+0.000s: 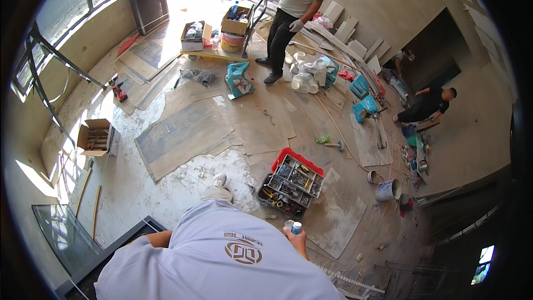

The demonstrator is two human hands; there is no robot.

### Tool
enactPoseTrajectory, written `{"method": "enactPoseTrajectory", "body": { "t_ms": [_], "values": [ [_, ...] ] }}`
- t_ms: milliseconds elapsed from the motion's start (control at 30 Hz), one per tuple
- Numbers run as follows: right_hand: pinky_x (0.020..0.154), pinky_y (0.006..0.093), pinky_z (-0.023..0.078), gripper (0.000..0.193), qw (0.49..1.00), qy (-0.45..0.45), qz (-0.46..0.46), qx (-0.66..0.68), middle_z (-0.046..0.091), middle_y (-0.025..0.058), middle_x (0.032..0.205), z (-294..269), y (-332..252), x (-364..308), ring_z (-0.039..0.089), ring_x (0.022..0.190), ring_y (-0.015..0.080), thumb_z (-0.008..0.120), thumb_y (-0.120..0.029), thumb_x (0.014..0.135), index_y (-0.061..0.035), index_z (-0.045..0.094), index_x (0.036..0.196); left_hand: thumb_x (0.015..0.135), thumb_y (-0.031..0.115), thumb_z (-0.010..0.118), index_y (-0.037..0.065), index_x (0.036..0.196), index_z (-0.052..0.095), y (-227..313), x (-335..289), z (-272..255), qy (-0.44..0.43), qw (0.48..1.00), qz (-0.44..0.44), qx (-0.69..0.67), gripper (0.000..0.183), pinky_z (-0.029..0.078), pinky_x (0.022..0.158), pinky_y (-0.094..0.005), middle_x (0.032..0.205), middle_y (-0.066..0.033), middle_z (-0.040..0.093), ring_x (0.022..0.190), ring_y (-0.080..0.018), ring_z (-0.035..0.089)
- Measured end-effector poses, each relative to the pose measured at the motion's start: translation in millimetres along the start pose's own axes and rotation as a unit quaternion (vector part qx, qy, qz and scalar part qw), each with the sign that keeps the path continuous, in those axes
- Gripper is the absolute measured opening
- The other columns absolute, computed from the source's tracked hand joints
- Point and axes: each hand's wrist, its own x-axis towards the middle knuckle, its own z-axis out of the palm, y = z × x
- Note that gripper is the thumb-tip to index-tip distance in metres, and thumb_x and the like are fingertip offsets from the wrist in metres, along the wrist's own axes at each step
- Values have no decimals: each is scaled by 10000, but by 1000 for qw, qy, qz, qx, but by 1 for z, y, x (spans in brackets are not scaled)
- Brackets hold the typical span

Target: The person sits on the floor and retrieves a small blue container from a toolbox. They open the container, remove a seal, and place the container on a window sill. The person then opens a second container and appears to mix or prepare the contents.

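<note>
Low in the head view, beyond the front of my light shirt, my right hand (298, 239) is closed around a small blue bottle with a white top (296, 228). A small pale, cup-like piece (288, 224) shows beside the bottle at my fingers; I cannot make out its kind. A red-lidded toolbox (286, 205) lies open just beyond this hand, with several hand tools and small parts in its compartments. On the left, only part of my bent left arm (160, 239) shows, next to a dark window frame (125, 238); the hand itself is hidden.
A glass pane (61, 236) and wooden strips lie at left, near a carton (97, 138) and red drill (118, 90). Ahead, a gloved person (294, 14) stands by a loaded yellow cart (214, 54). Another person (426, 105) bends at right, near a bucket (388, 190) and hose.
</note>
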Motion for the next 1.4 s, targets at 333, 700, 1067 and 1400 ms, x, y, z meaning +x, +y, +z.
{"method": "enactPoseTrajectory", "body": {
  "t_ms": [333, 700, 1067, 1400],
  "values": [
    [820, 332, 557, 405, 999, -38, 19, 32, 778, 72, 1021, 46, -16, 32, 711, 907, 155, 856, -177, 824, -33, 761, 1191, 862, 371, 747, 104, 969, 834, 5, -27, -38, 136, 966, 65, -211, 300, 583, 768, -397, 878, -131, 787, 819, -254, 745],
    [795, 390, 569, 499, 992, -96, 63, -61, 780, 94, 958, 225, -90, 60, 709, 844, 182, 904, -292, 771, -53, 772, 1188, 843, 326, 775, 89, 996, 829, -89, 18, -172, 80, 971, 9, -223, 288, 587, 815, -407, 932, -176, 786, 877, -286, 754],
    [721, 309, 523, 463, 969, -207, -103, -82, 691, 14, 883, 455, -296, 146, 603, 740, 110, 857, -261, 863, -98, 723, 1275, 898, 213, 710, 40, 967, 808, -212, 67, -422, 193, 971, -15, -142, 211, 578, 595, -366, 860, -118, 807, 637, -210, 714],
    [940, 358, 551, 491, 942, -292, -109, -122, 773, 99, 1114, 560, -399, 229, 708, 1012, 197, 855, -314, 865, -111, 725, 1292, 982, 243, 709, -6, 977, 731, -45, 37, -550, 315, 821, 196, -435, 249, 453, 569, -302, 707, -32, 657, 603, -114, 577]
  ]
}}
